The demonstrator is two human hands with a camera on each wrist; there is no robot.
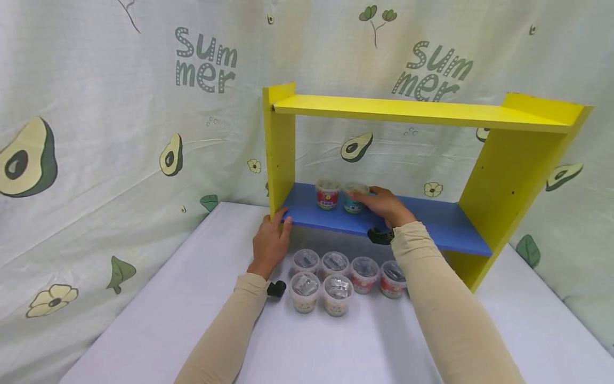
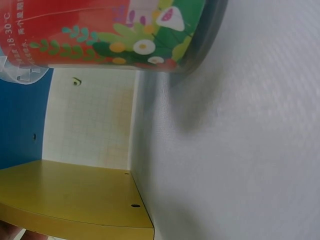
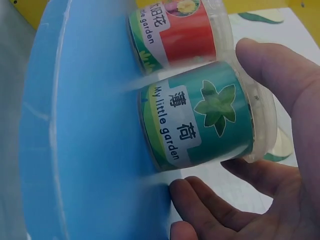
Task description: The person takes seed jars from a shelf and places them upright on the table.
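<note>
A plastic cup with a teal label (image 3: 205, 115) and a leaf picture stands on the blue shelf board (image 1: 431, 221). My right hand (image 1: 386, 205) pinches it near the rim, thumb on one side and a finger on the other, the remaining fingers loosely bent beside it. Just left of it is a red-labelled cup (image 1: 328, 195), upright on the same board. My left hand (image 1: 270, 242) grips the lower front of the yellow left side panel (image 1: 279, 154), at the corner with the blue board. In the left wrist view only its fingertips (image 2: 35, 235) show.
Several lidded cups (image 1: 337, 296) stand in two rows on the white table (image 1: 307, 352), before and partly under the blue board. A yellow top board (image 1: 384, 108) spans the shelf unit above. Patterned cloth (image 1: 120, 133) hangs behind.
</note>
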